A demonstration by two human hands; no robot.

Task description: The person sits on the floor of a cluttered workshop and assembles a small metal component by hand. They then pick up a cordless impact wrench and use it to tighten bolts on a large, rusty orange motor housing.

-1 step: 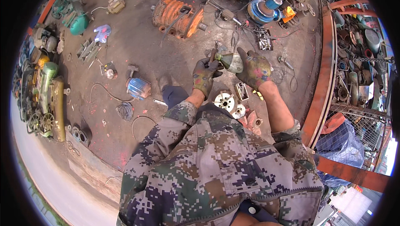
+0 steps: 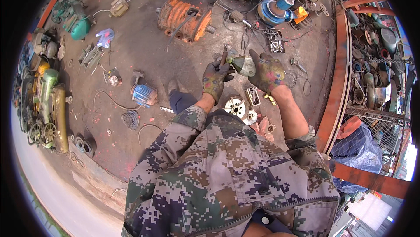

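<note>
Both hands wear stained, patterned work gloves. My left hand is closed on a narrow brown piece pointing upward, beside the neck of a dull green, bottle-like container lying nearly sideways. My right hand is closed at the container's wide end. Below my hands on the floor are a white round metal part, a smaller disc and a box of small metal pieces.
An orange rusty motor housing lies ahead, a blue pump and a tool tray at front right. A blue motor is left. Machinery piles line the left; an orange steel beam edges the right, beside scrap.
</note>
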